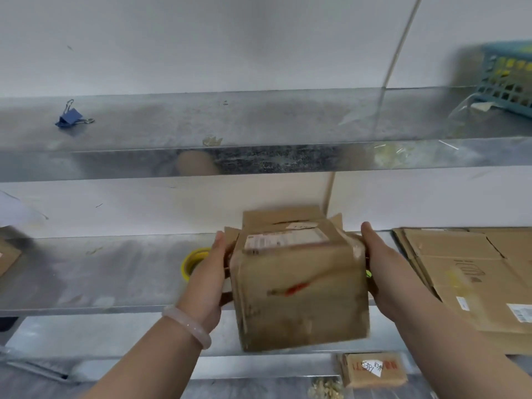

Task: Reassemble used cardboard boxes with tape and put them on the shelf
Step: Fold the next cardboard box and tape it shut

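Arms reach forward; the left hand [210, 272] and right hand [387, 273] grip the blurred cardboard box [299, 292] by its sides, thumbs uppermost, just before the lower shelf [86, 279]. Their fingertips hide behind it; the shelf's yellow tape roll [192, 262] is half covered.

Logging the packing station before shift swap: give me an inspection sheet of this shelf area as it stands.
Surface: grey metal shelf, streaked and dull.
Job's things: brown cardboard box with white label, far flaps standing open; yellow tape roll on the shelf beyond the left hand; flattened cardboard stack at right.
Clutter: blue binder clip and teal plastic basket on the upper metal shelf; small brown packet below.
Hands: left hand and right hand grip the box's sides.
Cables: thin pale line on the wall; cable or pipe, cannot tell.
Surroundings: white wall.
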